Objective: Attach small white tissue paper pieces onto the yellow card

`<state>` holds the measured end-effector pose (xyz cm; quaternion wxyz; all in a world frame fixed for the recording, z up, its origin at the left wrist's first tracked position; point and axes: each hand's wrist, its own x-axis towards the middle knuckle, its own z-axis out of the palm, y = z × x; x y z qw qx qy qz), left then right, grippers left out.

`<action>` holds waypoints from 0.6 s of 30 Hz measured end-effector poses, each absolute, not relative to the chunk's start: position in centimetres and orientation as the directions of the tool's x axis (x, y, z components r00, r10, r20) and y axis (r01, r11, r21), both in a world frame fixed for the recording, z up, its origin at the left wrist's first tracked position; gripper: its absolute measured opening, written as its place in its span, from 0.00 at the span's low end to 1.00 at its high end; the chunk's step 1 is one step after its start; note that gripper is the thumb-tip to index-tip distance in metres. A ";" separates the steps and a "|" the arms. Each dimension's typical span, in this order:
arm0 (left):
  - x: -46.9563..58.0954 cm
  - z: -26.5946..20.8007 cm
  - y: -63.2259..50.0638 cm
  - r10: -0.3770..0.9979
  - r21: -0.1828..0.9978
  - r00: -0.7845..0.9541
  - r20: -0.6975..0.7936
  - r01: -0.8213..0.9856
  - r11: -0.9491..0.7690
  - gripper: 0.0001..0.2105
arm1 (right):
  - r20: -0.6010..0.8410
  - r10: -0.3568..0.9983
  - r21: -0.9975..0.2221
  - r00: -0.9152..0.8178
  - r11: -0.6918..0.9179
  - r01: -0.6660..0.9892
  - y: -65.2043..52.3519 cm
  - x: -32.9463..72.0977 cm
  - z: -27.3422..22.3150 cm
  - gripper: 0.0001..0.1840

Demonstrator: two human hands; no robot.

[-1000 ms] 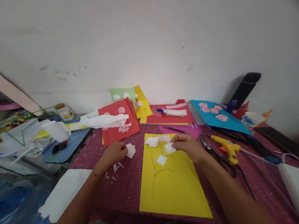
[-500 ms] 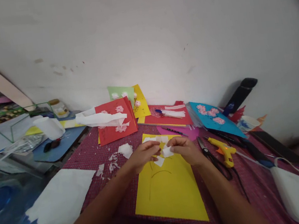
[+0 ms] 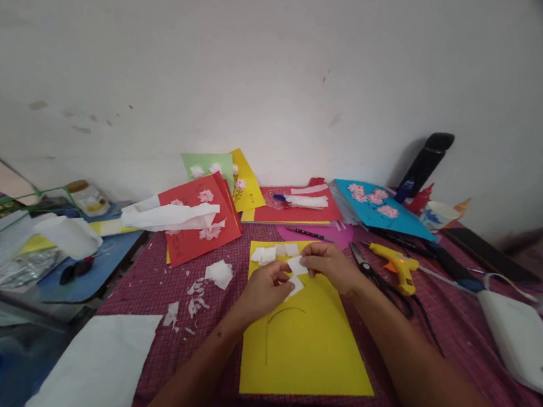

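Over the upper half of a yellow sheet (image 3: 312, 346) with thin dark curved lines, both my hands work close together. My right hand (image 3: 329, 266) pinches a small white paper piece (image 3: 297, 265) between thumb and fingertips. My left hand (image 3: 269, 289) is closed from the other side, its fingertips at that piece's left edge and on a second white piece just below, which shows only in part. Several more white paper pieces (image 3: 264, 254) lie along the sheet's top edge, beyond my fingers.
Scissors (image 3: 377, 276) and a yellow glue gun (image 3: 399, 266) lie to the right, near a white device (image 3: 528, 342). Torn paper scraps (image 3: 219, 275) and a large white sheet (image 3: 97, 369) are at left. Red (image 3: 200, 240) and blue cards (image 3: 383, 204) with pink flowers stand behind.
The view has shifted slightly, moving the table things left. My fingers have drawn closer around the white piece, which now lies flatter between my hands. Both hands stay over the yellow sheet.
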<state>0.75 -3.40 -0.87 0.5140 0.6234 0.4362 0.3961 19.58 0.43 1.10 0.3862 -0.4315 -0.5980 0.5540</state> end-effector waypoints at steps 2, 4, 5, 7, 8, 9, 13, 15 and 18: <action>0.9 -0.7 -3.7 0.963 0.954 0.237 0.126 0.239 -0.183 0.10 | -0.039 0.941 -0.997 -0.335 -0.015 0.072 0.4 19.4 1.0 0.09; 1.0 -0.5 -3.8 0.973 0.931 0.149 0.175 0.295 -0.213 0.11 | -0.051 0.943 -0.998 -0.329 -0.033 0.061 0.4 19.3 1.0 0.10; 1.0 -0.5 -3.9 0.976 0.930 0.107 0.188 0.299 -0.212 0.11 | -0.056 0.944 -0.997 -0.325 -0.038 0.060 0.3 19.2 1.0 0.10; 0.9 -0.4 -4.0 0.973 0.930 0.040 0.227 0.288 -0.229 0.11 | -0.062 0.947 -0.997 -0.317 -0.044 0.064 0.3 19.0 0.9 0.11; 0.9 -0.3 -4.1 0.964 0.921 0.023 0.263 0.293 -0.258 0.11 | -0.064 0.948 -0.997 -0.312 -0.045 0.066 0.3 18.9 0.9 0.12; 0.9 -0.3 -4.1 0.950 0.902 0.019 0.310 0.310 -0.301 0.10 | -0.066 0.949 -0.997 -0.308 -0.047 0.068 0.3 18.8 0.8 0.12; 1.1 -0.2 -4.4 0.884 0.782 0.112 0.453 0.426 -0.455 0.11 | -0.069 0.946 -0.996 -0.316 -0.051 0.067 0.1 18.4 0.6 0.12; 1.2 -0.2 -4.4 0.874 0.744 0.149 0.463 0.471 -0.474 0.12 | -0.069 0.947 -0.997 -0.314 -0.054 0.056 0.1 18.2 0.5 0.12; 1.4 -0.4 -4.4 0.872 0.710 0.167 0.461 0.520 -0.475 0.12 | -0.068 0.949 -0.998 -0.307 -0.060 0.035 0.0 17.9 0.3 0.13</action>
